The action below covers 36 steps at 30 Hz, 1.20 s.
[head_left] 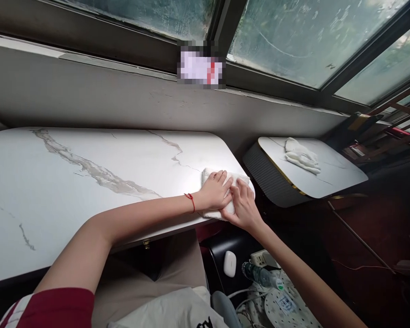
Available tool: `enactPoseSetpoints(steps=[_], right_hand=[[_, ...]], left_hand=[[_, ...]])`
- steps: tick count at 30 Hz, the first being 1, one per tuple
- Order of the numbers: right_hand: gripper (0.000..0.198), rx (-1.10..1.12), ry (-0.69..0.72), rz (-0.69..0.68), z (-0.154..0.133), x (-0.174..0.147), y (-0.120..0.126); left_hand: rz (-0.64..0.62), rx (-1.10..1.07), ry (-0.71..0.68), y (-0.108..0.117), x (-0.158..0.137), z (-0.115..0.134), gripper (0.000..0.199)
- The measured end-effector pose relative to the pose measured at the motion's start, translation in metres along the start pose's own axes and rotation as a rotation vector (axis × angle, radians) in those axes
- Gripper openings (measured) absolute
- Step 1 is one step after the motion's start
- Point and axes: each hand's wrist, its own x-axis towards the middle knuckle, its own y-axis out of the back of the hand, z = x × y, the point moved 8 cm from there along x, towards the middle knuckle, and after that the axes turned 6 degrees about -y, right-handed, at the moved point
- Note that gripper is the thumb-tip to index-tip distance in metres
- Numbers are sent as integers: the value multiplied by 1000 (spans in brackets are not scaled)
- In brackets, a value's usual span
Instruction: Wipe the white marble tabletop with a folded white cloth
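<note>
A folded white cloth (209,175) lies at the right end of the white marble-patterned tabletop (89,150). Flat on top of it rests my left hand (217,190), fingers stretched out, with a red string bracelet round the wrist. My right hand (245,206) lies on the cloth's right part, fingers slightly bent and thumb spread away from them. The two hands touch or nearly touch at the fingers. Parts of the cloth are hidden beneath both.
A smaller marble-topped cabinet (328,182) stands to the right, bearing white gloves or a crumpled cloth (302,156). Below the table edge are a white case (230,264), a plastic bottle (259,274), a power strip (258,258) and cables. Windows (294,41) run along the back wall.
</note>
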Motion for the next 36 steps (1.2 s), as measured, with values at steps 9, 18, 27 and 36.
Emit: enactPoseSetpoints(steps=[9, 18, 27, 36], right_hand=[[74, 62, 69, -26, -2, 16, -7], [90, 17, -161, -15, 2, 55, -35], [98, 64, -137, -42, -21, 149, -81], [94, 67, 33, -104, -41, 218, -104]], left_hand=[[-24, -29, -25, 0, 7, -10, 60], [-42, -52, 7, 2, 21, -62, 57], [-39, -15, 228, 11, 19, -161, 57], [-27, 22, 445, 28, 6, -218, 58]])
